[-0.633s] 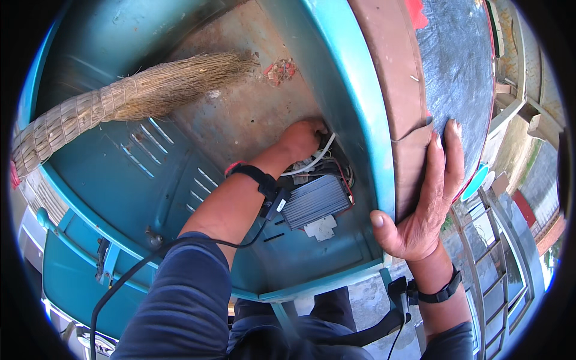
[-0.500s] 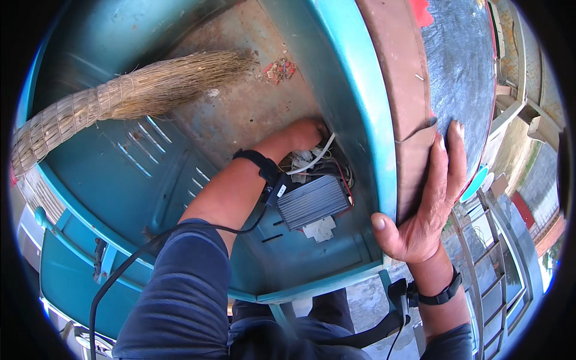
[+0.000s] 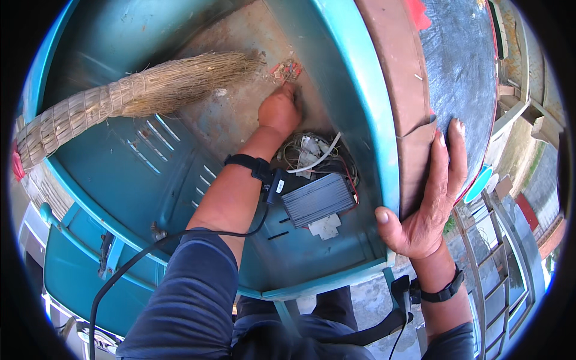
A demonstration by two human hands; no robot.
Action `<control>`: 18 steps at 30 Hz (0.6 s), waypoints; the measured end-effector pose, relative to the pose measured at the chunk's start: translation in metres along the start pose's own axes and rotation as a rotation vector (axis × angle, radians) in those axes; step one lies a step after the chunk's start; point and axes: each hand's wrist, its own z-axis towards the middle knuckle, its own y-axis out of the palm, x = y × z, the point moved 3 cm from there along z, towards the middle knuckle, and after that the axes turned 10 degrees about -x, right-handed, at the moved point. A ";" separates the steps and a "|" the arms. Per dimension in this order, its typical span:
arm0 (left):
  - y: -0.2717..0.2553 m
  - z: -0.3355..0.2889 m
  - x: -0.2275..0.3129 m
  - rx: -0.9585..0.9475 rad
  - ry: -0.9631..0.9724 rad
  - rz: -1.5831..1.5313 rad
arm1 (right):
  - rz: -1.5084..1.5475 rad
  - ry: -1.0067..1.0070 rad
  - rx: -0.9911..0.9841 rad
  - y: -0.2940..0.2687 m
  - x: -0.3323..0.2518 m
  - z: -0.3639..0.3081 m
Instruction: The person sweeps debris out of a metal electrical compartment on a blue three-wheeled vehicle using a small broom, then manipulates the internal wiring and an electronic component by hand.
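One straw broom (image 3: 120, 96) crosses the left edge of a teal bin (image 3: 367, 78). The curled left hand (image 3: 280, 112) is just beside debris (image 3: 287, 70) near the right wall; any pinch cannot be told. Wiring (image 3: 310, 147) and a finned box (image 3: 318, 199) lie nearer the front edge. The right hand (image 3: 425, 217), thumb spread, rests on brown covering (image 3: 405, 90).

Looked like an outdoor yard — daylight, worn grey concrete ground (image 3: 373, 295) underfoot. Off to the right: a grey ladder-like metal frame (image 3: 478, 285) — farther out, a narrow green strip of plants (image 3: 531, 158) beside pale ground.
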 end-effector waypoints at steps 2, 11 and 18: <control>-0.028 -0.005 0.004 0.137 -0.072 -0.016 | 0.003 -0.017 0.012 0.001 0.000 0.003; -0.022 0.031 0.002 0.398 0.227 0.094 | 0.054 0.021 -0.003 0.000 0.003 -0.001; 0.000 0.039 -0.030 0.358 0.245 -0.246 | 0.061 0.008 -0.003 0.001 -0.001 0.002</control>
